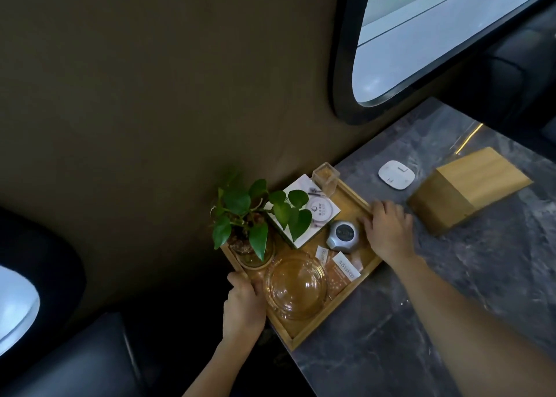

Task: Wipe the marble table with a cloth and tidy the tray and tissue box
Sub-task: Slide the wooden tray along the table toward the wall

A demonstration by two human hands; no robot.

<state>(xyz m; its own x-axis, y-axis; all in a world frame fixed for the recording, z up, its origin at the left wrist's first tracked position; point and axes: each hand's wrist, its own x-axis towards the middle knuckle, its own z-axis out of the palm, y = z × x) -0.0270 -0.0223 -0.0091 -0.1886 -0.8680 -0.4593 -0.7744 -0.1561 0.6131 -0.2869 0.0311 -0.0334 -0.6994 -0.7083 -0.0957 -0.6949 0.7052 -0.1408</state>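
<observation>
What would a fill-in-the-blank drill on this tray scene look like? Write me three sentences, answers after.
1. Both hands, the left hand and the right hand, grip the rim of the wooden ____.
2. The leafy plant stands in a ____ vase on the tray.
3. The white square device lies on the marble table beside the wooden ____ box.

Missing words: tray; glass; tissue

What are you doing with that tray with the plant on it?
A person grips the wooden tray with both hands: the left hand on its near-left edge, the right hand on the far-right edge. It sits at the wall end of the marble table, carrying a plant and glass ashtray. The wooden tissue box stands apart, untouched. No cloth shows.
</observation>
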